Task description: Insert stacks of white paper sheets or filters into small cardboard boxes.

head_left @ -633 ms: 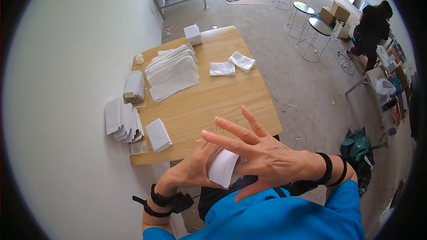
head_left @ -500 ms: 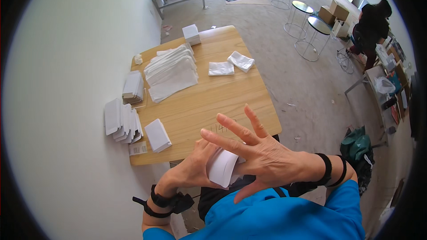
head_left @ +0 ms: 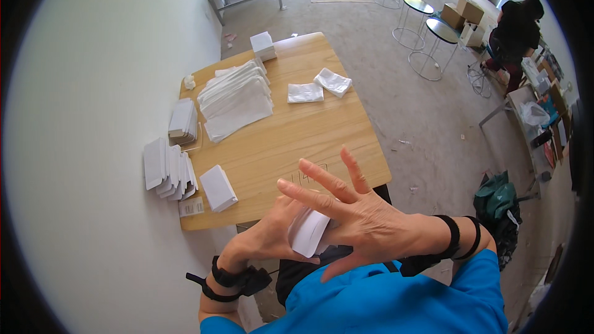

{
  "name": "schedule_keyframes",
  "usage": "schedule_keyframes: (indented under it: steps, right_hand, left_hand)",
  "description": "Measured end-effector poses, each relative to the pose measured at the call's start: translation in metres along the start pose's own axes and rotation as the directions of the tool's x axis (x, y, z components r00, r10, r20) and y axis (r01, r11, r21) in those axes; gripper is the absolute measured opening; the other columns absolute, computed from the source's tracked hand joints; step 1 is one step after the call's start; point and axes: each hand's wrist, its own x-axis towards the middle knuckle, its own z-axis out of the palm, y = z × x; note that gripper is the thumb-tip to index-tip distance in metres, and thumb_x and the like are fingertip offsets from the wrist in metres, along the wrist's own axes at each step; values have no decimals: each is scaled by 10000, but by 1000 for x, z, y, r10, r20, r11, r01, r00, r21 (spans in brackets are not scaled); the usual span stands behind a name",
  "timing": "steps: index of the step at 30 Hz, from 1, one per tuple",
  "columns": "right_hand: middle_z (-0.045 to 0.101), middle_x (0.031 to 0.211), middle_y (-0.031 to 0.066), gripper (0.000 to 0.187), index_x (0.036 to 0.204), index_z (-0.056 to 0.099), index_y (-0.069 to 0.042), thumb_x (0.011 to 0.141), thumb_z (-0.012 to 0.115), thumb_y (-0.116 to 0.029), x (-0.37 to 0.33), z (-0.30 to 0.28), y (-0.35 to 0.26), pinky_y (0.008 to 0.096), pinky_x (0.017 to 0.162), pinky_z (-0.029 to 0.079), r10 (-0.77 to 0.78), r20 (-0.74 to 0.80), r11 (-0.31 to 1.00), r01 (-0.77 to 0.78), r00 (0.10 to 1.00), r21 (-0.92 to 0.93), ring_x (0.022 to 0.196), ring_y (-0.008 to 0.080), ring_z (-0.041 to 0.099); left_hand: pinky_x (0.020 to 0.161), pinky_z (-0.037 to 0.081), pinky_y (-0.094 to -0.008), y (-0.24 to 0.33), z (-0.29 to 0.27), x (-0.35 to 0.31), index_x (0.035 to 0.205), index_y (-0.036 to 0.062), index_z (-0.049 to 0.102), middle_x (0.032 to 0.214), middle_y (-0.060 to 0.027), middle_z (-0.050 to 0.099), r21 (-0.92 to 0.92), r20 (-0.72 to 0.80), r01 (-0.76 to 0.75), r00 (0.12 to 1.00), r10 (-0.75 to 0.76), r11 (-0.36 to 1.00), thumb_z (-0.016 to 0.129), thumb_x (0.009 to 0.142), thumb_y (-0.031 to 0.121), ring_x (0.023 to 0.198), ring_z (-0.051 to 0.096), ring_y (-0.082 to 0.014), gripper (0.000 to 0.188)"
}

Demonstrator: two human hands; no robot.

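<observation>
Fingers [head_left: 329,179] of the right hand [head_left: 380,224]: three fanned wide, thumb apart and pointing down; one more bends toward the held box, contact unclear. Left hand [head_left: 263,235]: fingers curled round one small white box [head_left: 307,233], thumb beneath, gripping it. Box is off the surface [head_left: 309,139], just in front of its near edge.

On the surface, counted:
- One white carton [head_left: 218,188], near left corner.
- One clear labelled piece [head_left: 192,206], beside it.
- White flattened boxes [head_left: 167,170], several at the left edge; overlap hides the number.
- One row of upright white boxes [head_left: 183,119], just beyond.
- One crumpled tissue [head_left: 189,81].
- One fanned pile of white sheets [head_left: 232,96]; sheets too overlapped to count.
- One white stack [head_left: 263,46], far left corner.
- Two folded white packets [head_left: 305,93], touching, toward the right.

Floor: three round stools [head_left: 442,31]; one green bag [head_left: 495,193], right. One other person [head_left: 515,34], dark clothes, far right.
</observation>
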Motion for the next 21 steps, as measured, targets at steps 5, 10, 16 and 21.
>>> schedule_keyframes:
  steps: [5,10,16,21]
  right_hand:
    - [210,1632,142,443,1036,716,-157,699,862,-404,-1,-6,3,672,1173,-50,29,-79,998,-24,996,63,1524,389,91]
    - [449,1489,156,503,1133,661,-66,728,878,-272,-19,7,41,513,1161,269,259,-194,868,-140,946,476,1415,331,379]
    - [670,1222,125,371,1167,642,11,827,779,-49,-22,73,98,330,988,491,479,-81,683,-314,874,659,1150,178,614]
    - [696,1129,84,345,1175,636,3,844,732,20,-28,132,167,324,951,507,551,-244,739,-331,798,587,1097,164,630]
  left_hand:
    - [1135,326,-458,-5,-4,-1,1463,13,367,1423,-187,448,-68,-7,16,1000,-16,998,952,601,391,1358,389,-361,1108]
    - [1133,323,-364,-17,1,-2,1470,2,372,1455,-127,446,-545,33,60,998,-50,836,946,642,247,1346,412,-219,1037]
    - [1047,424,-322,-72,18,8,1372,1,522,1268,-76,626,-621,-27,212,956,-291,754,821,808,124,1189,548,-169,650]
    - [1004,477,-362,-138,67,37,1301,16,566,1197,-158,677,-130,-693,92,704,-157,987,739,883,131,1167,632,-277,466]
